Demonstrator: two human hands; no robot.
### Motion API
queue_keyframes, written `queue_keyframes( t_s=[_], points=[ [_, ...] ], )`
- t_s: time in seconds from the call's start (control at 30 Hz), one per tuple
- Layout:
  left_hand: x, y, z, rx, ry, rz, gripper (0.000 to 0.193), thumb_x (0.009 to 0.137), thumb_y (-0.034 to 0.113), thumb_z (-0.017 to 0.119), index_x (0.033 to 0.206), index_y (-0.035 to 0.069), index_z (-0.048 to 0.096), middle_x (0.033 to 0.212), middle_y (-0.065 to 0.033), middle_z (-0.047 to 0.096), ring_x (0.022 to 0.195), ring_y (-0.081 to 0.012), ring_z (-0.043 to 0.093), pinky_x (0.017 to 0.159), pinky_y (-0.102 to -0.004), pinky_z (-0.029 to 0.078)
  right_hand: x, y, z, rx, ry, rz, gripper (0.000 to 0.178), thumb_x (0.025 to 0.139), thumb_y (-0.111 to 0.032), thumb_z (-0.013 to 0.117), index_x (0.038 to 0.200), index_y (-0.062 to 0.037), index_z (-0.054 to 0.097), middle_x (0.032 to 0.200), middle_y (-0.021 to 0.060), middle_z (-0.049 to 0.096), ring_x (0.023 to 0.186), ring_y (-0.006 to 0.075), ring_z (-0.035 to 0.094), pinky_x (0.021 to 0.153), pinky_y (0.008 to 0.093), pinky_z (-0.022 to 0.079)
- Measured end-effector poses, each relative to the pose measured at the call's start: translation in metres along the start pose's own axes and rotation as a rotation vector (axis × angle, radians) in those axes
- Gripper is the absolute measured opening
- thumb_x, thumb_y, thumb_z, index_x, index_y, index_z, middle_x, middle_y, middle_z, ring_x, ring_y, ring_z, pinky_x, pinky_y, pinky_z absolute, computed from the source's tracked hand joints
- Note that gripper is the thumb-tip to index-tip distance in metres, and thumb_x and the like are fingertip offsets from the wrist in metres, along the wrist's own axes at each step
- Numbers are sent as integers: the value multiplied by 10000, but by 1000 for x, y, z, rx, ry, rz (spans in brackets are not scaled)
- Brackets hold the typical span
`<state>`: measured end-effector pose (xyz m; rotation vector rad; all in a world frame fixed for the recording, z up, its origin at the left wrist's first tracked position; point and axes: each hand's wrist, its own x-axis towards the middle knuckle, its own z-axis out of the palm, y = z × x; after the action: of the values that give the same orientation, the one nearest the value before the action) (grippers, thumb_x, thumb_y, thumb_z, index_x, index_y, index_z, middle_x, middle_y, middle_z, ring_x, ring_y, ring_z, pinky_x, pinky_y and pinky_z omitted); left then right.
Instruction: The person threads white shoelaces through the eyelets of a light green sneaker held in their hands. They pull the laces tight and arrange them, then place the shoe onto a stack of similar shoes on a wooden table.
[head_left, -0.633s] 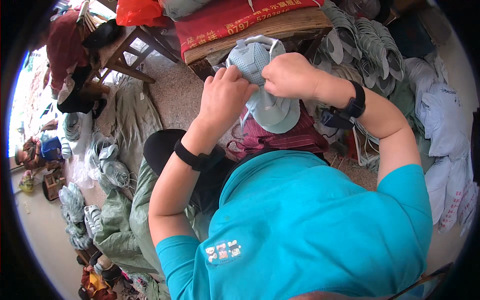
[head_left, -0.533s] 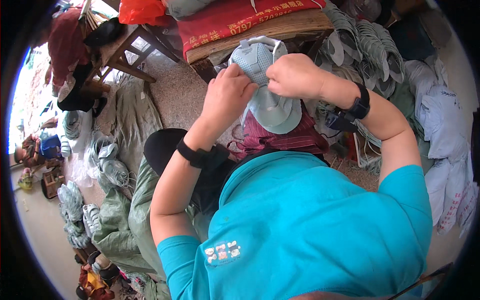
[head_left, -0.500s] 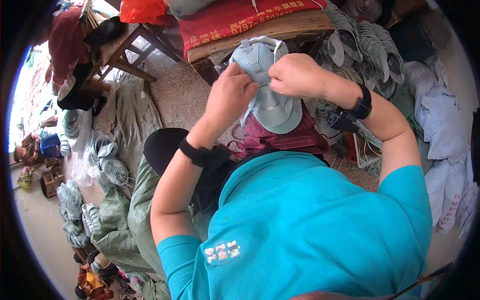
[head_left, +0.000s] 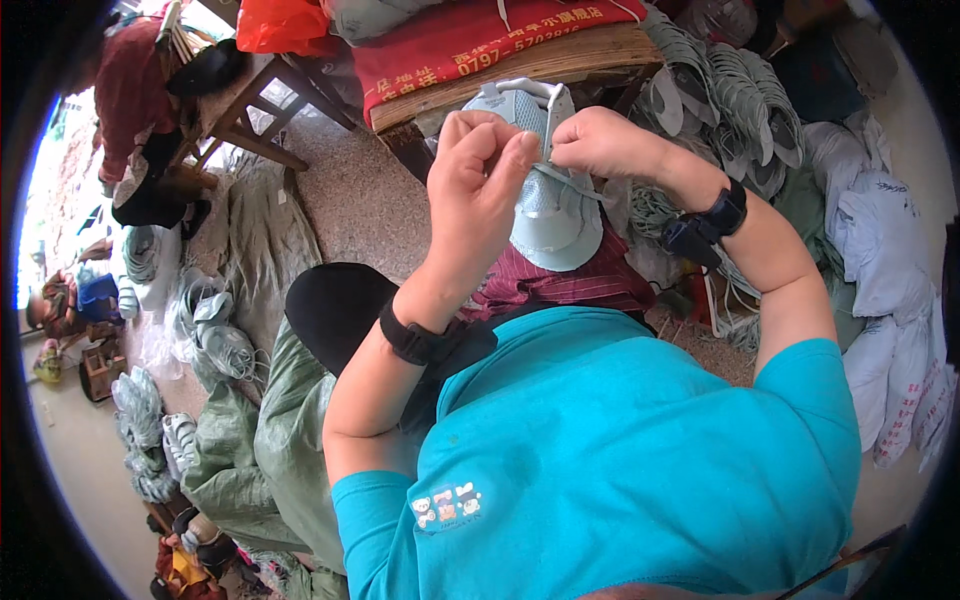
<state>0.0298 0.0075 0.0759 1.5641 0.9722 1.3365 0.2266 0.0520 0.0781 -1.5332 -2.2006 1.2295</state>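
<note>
A pale blue mesh shoe upper rests on my lap, toe toward me, tongue loop pointing up. My left hand is closed over its left side, fingers pinching a thin light lace that runs across the upper. My right hand is closed on the upper's right edge, holding the other end of the same lace. Both wrists carry black bands.
A wooden bench with a red cloth stands just beyond the shoe. Stacks of grey-green shoe uppers lie at the right, white sacks further right, green sacks and more uppers at the left.
My left hand has lifted slightly up the shoe's left side, pulling the lace taut. The right hand stays in place on the upper.
</note>
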Motion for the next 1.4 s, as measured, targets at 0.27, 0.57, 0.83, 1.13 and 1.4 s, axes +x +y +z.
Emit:
queue_keyframes(
  t_s=[0.27, 0.57, 0.83, 1.13, 1.4],
  points=[
    [-5, -31, -3, -107, 4, -82, 193, 1018, 170, 507, 1012, 7, 612, 987, -12, 672, 757, -62, 500, 716, -220, 439, -10, -12, 25, -922, 141, -245, 121, 780, -179, 631, 781, -59, 642, 798, 116, 649, 794, 294, 653, 690, 415, 498],
    [-5, -50, -3, 452, -181, 413, 128, 906, 68, 601, 1025, 21, 600, 985, -124, 684, 733, -266, 633, 664, -347, 507, 2, -15, -27, -618, -48, -387, 324, 685, -149, 787, 911, -50, 578, 977, 84, 535, 879, 301, 590, 749, 427, 478],
    [-6, -51, -4, 547, -267, 294, 163, 922, 87, 581, 1074, 45, 621, 949, -127, 685, 813, -296, 674, 701, -373, 534, 6, 19, -21, -607, 58, -701, 323, 687, -166, 789, 827, -35, 530, 947, 94, 516, 869, 306, 564, 756, 425, 474],
    [-5, -60, 0, 375, -144, 187, 63, 930, 89, 584, 971, 42, 579, 895, -114, 711, 689, -248, 674, 603, -333, 524, 4, 17, 0, -432, 169, -493, 229, 805, -200, 705, 781, -22, 563, 889, 88, 506, 890, 286, 535, 776, 395, 452],
    [-2, -66, 0, -165, -83, -153, 65, 982, 76, 520, 968, 15, 537, 927, -78, 703, 642, -94, 585, 568, -249, 480, 8, -5, 12, 569, 269, -64, 197, 897, -196, 651, 810, -24, 610, 832, 11, 545, 758, 94, 525, 675, 260, 445]
  ],
)
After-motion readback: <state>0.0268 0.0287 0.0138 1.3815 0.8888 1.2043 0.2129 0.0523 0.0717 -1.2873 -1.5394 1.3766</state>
